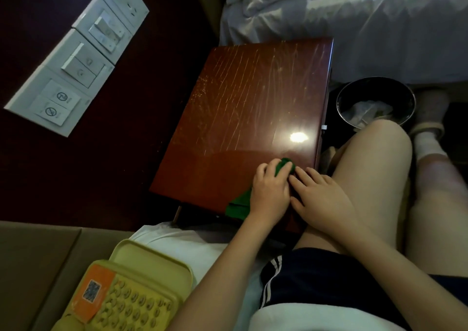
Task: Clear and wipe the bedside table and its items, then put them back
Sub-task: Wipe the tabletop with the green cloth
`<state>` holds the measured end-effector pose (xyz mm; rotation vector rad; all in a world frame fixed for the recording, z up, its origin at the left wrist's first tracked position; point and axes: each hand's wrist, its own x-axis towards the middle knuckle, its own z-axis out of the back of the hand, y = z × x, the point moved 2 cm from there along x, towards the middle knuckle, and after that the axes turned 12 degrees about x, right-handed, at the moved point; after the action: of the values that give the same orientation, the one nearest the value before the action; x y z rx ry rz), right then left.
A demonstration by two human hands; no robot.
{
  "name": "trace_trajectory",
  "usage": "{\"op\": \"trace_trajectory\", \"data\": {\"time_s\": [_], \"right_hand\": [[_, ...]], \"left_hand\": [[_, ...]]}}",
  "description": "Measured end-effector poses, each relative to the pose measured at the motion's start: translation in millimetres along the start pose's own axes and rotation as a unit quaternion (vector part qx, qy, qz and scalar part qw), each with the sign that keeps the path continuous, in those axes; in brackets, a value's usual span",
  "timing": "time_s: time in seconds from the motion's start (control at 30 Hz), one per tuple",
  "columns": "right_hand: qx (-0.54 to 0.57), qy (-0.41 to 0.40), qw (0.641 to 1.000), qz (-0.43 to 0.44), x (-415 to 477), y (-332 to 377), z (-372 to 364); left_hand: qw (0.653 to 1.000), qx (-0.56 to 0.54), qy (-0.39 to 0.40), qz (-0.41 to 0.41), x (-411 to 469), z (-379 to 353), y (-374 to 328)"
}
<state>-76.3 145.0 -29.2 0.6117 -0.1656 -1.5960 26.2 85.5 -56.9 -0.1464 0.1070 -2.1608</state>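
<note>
Green cloth [285, 168] bunched on the table [243, 107] near its front edge, left hand [269, 192] curled around it, right hand [321, 199] pressing flat just beside, yellow phone [126, 297] below the left forearm, bin [374, 102] beyond the right hand.

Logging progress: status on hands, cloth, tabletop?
Left hand gripping green cloth at table's near edge. Right hand resting beside it. Tabletop bare, nothing in the way.

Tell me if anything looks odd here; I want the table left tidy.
The telephone sits off the bedside table, beside the person. The tabletop shows pale streaks across its far half. Both hands, left and right, press a green cloth at the near edge.
</note>
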Motion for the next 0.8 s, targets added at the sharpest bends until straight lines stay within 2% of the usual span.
{"op": "trace_trajectory", "data": {"time_s": [0.13, 0.23, 0.3, 0.37, 0.47, 0.57, 0.67, 0.8], "right_hand": [[0.012, 0.009, 1.000, 0.003, -4, -6, 1], [0.012, 0.026, 1.000, 0.003, -6, -11, 1], [0.016, 0.030, 0.999, 0.000, -6, -14, 2], [0.023, 0.030, 0.999, 0.001, -5, -18, 4], [0.031, 0.032, 0.999, -0.006, -7, -21, 6], [0.039, 0.038, 0.998, -0.013, -8, -24, 5], [0.049, 0.028, 0.998, -0.008, -10, -27, 6], [0.059, 0.015, 0.998, -0.005, -10, -29, 8]], "left_hand": [[0.999, -0.013, 0.037, -0.022, -14, 4, 8], [1.000, -0.002, 0.019, -0.008, -19, 6, 27], [0.998, 0.001, -0.002, 0.056, -16, 7, 44], [0.988, -0.003, -0.006, 0.152, -8, 8, 58], [0.952, -0.002, -0.016, 0.307, 14, 13, 68], [0.925, -0.015, 0.007, 0.381, 42, 13, 59], [0.933, -0.015, 0.012, 0.360, 55, 8, 43], [0.966, 0.036, -0.002, 0.257, 45, 0, 19]]}}
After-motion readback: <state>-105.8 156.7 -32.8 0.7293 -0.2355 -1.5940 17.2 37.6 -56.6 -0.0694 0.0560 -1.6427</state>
